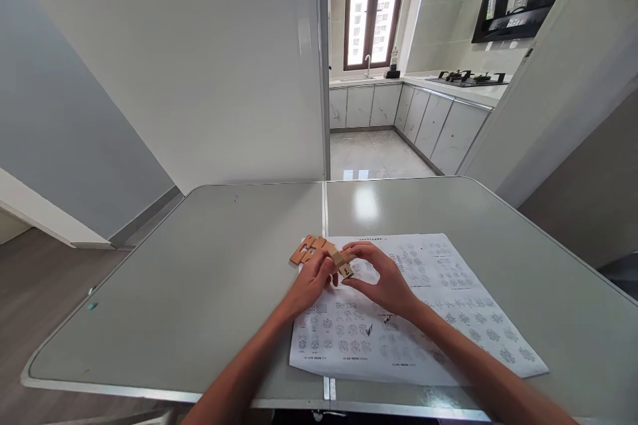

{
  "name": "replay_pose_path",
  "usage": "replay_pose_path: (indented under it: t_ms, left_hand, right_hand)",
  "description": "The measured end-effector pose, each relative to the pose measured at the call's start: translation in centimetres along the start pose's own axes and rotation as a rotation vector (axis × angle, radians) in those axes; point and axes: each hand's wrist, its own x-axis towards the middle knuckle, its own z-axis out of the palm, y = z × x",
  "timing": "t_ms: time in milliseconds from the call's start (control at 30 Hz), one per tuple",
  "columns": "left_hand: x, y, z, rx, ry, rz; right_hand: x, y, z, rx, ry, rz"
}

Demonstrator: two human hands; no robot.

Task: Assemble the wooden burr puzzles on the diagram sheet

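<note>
Several light wooden puzzle pieces [345, 271], one marked with a "3", are held between my two hands just above a printed sheet [478, 312]. My left hand [310, 284] is closed on them from the left, its fingers curled. From the other side my right hand [386, 279] grips the same cluster, with the thumb at the lower edge and the index finger on top. How the pieces fit together is partly hidden by my fingers. Flat orange-brown wooden pieces [305, 250] with cut-out notches lie on the table just beyond my left hand.
The sheet, covered with small diagrams, lies on a grey folding table [199, 292] with a metal seam [325, 209] down its middle. A small green bit [92, 306] is near the left edge. Behind stand a white wall panel [239, 66] and a kitchen with cabinets [423, 119].
</note>
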Motion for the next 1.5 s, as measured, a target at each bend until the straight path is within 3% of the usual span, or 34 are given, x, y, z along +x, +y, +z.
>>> replay_pose_path:
  t_ms: [333, 533, 933, 1233, 1500]
  left_hand:
    - [0.2, 1.1, -0.6, -0.194, -0.140, -0.091]
    - [0.4, 1.0, -0.4, -0.166, -0.005, 0.036]
    - [0.1, 0.7, -0.5, -0.082, -0.025, 0.042]
    - [-0.1, 0.6, -0.1, 0.102, 0.096, 0.126]
    - [-0.2, 0.6, -0.4, 0.126, 0.050, 0.061]
  right_hand:
    - [-0.5, -0.7, -0.6, -0.046, -0.125, 0.019]
    - [-0.4, 0.2, -0.2, -0.165, 0.023, 0.034]
    - [-0.7, 0.1, -0.4, -0.256, -0.088, -0.018]
    - [-0.7, 0.2, -0.2, -0.259, -0.086, 0.019]
    - [-0.6, 0.5, -0.1, -0.334, -0.077, -0.129]
